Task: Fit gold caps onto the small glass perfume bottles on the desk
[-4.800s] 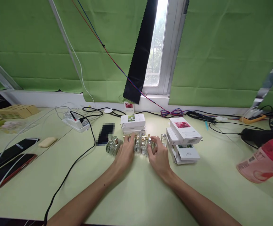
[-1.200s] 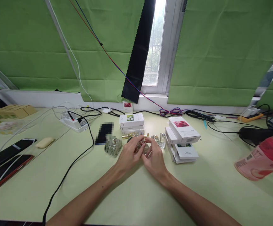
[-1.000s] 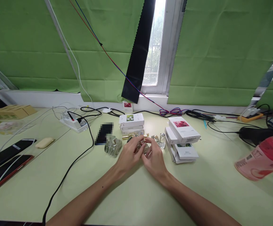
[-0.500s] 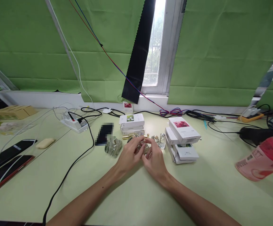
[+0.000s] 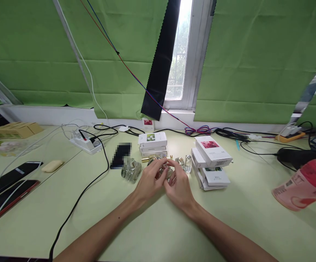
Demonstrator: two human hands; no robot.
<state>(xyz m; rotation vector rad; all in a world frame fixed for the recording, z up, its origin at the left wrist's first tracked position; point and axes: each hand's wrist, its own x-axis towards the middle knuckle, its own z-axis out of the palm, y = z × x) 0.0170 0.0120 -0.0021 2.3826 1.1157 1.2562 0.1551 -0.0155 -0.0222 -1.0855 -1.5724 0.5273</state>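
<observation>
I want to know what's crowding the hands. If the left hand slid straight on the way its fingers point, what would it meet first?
Probably the small bottle that the left hand already pinches together with the right hand; beyond it lie more bottles. Depth is hard to judge.

left hand (image 5: 149, 181) fingers curled | right hand (image 5: 178, 185) fingers curled, touching

No legible txt on boxes (image 5: 214, 148)

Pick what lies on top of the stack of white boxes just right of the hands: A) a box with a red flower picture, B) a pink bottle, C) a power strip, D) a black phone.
A: the top box of the stack shows a red flower picture.
</observation>
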